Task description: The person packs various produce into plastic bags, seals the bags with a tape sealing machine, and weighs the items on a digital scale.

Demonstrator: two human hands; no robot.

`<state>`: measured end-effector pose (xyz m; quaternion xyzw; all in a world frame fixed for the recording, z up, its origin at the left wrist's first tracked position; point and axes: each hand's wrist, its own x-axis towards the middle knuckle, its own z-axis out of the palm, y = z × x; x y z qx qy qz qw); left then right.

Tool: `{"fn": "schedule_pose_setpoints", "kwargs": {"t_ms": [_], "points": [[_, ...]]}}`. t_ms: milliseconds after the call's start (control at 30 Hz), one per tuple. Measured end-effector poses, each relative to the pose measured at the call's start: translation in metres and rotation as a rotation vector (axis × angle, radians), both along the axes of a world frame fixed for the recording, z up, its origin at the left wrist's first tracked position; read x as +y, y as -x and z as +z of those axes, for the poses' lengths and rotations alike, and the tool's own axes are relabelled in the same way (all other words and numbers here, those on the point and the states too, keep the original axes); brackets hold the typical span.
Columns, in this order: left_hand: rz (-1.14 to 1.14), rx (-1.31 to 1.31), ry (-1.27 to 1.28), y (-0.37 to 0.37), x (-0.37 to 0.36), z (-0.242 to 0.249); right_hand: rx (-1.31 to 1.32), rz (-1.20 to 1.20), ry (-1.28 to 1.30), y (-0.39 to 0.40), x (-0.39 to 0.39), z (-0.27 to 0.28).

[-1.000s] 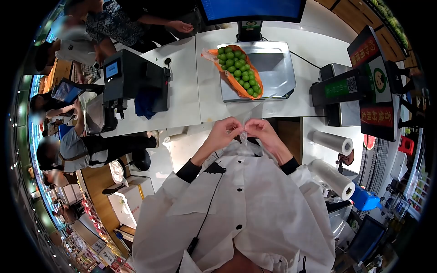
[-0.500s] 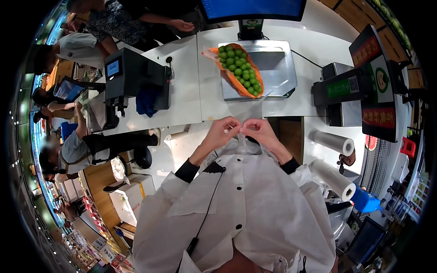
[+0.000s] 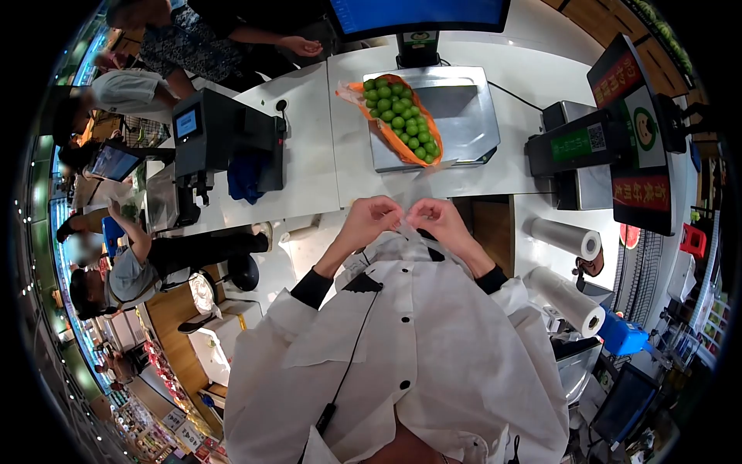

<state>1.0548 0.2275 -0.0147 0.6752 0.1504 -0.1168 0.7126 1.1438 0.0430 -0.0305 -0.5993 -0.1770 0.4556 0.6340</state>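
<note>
Between my hands hangs a thin clear plastic bag [image 3: 417, 188], its film stretching from near the counter edge down toward my shirt. My left hand [image 3: 371, 222] pinches one side of it with thumb and fingertips. Opposite, my right hand [image 3: 442, 223] pinches the other side, a small gap away from the left. Beyond them, an orange bag [image 3: 430, 116] lies open with several small round green fruits [image 3: 399, 112] in it. That bag rests on the left part of a metal weighing scale [image 3: 468, 116].
A monitor [image 3: 417, 15] stands behind the scale. A dark printer-like machine [image 3: 228, 135] is at left, and a sign stand [image 3: 638, 139] at right. Rolls of plastic bags [image 3: 568, 301] lie at right. Several people stand at left; one person's hand [image 3: 301, 46] is over the counter's far side.
My hands have moved slightly apart, with the film of the plastic bag spread between them. The view has shifted a little. At left, a person in a light top has moved.
</note>
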Motion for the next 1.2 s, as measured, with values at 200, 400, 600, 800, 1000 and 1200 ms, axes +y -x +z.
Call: {"fn": "schedule_pose_setpoints", "kwargs": {"t_ms": [200,400,600,800,1000,1200], "points": [[0.273,-0.066,-0.126,0.028,0.011,-0.009,0.384,-0.377,-0.153,-0.002,-0.010,-0.020],[0.726,0.045,0.339,0.081,0.020,-0.045,0.914,-0.499,-0.400,0.000,0.010,-0.034],[0.942,0.083,0.996,0.100,0.006,-0.038,0.294,-0.004,0.024,0.017,0.048,-0.026],[1.137,0.016,0.381,0.150,0.008,-0.065,-0.423,0.525,-0.047,0.046,0.072,-0.028],[1.410,0.254,-0.342,0.220,0.047,-0.080,-0.446,0.459,0.172,0.041,0.081,-0.072],[1.653,0.290,0.052,0.278,0.046,-0.128,-0.725,0.652,0.314,0.061,0.109,-0.104]]}}
